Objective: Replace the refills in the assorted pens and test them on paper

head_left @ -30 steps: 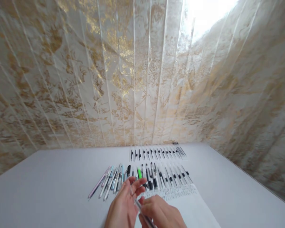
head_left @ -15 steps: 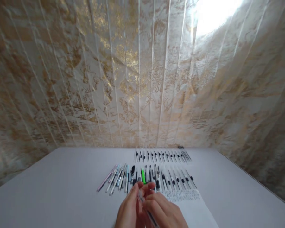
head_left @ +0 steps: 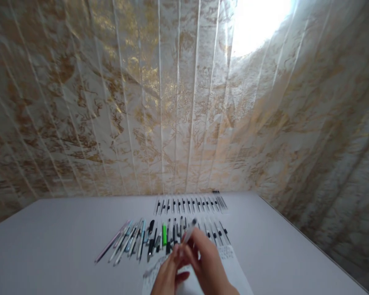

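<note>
A slim, pale see-through pen (head_left: 188, 234) with a dark end slants up from my right hand (head_left: 207, 256), whose fingers are closed round it. My left hand (head_left: 167, 272) meets the right at the fingertips, its thumb and finger pinched at the pen's lower end, which the fingers hide. Both hands are over a sheet of paper (head_left: 233, 270) with handwriting along its upper part. Just beyond them lie several pens and a bright green highlighter (head_left: 164, 234), partly blurred.
Left of the hands is a loose pile of pale pens (head_left: 127, 241). Farther back runs a row of clear pen parts with black grips (head_left: 189, 203). Similar parts (head_left: 219, 233) lie right of the hands. A patterned gold-white curtain (head_left: 172, 123) hangs behind the white table (head_left: 64, 237).
The view has swung right, so the table things sit farther left. The pen has turned from pointing down toward me to slanting up and away, and my right hand has lifted.
</note>
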`<action>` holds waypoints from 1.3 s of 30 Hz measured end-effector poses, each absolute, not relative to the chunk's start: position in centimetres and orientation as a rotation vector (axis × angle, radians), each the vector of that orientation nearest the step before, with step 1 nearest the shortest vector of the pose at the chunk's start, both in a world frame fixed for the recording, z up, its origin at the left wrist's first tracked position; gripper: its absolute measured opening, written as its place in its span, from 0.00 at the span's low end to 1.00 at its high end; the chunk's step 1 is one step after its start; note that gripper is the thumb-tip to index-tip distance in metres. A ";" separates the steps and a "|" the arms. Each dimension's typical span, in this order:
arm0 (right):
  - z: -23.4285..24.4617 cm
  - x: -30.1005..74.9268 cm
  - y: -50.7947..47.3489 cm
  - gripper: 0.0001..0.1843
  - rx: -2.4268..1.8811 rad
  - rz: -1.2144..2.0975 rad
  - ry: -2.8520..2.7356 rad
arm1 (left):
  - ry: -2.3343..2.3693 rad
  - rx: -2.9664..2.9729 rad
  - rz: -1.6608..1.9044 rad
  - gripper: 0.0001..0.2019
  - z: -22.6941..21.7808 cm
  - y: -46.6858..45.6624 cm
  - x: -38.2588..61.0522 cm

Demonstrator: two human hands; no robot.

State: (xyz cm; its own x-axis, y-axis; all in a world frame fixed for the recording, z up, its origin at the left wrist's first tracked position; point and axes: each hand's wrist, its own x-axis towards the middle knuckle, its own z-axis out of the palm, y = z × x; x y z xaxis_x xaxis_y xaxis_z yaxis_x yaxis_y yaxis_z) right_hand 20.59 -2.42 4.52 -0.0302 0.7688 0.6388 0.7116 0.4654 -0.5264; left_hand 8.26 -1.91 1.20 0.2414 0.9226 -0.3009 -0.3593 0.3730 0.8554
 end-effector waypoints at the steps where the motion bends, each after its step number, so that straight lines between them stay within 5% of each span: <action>1: 5.1 22.5 -1.7 0.15 -1.412 0.142 -1.709 | 0.976 0.948 0.985 0.24 1.5 -1.3 8.0; 6: 6.5 34.6 3.1 0.12 -1.991 0.095 -1.462 | 1.208 1.838 0.828 0.22 3.7 4.2 3.6; 15: 2.3 41.2 9.4 0.13 -2.507 0.092 -1.317 | 1.564 2.104 0.645 0.09 3.6 16.8 0.6; 30: 0.2 41.8 6.1 0.13 -2.070 0.041 -1.252 | 1.908 2.232 0.262 0.15 2.3 19.9 3.4; 39: 3.6 38.5 3.3 0.25 -1.742 0.109 -1.256 | 2.033 2.272 0.187 0.15 2.7 21.7 5.8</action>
State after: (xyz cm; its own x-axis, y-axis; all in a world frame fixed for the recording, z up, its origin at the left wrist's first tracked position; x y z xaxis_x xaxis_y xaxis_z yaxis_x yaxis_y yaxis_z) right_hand 38.47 3.29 3.59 0.4679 0.7746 0.4255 0.6900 -0.0194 -0.7235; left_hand 5.76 21.70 2.68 0.1085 0.9935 0.0331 0.9829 -0.1122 0.1463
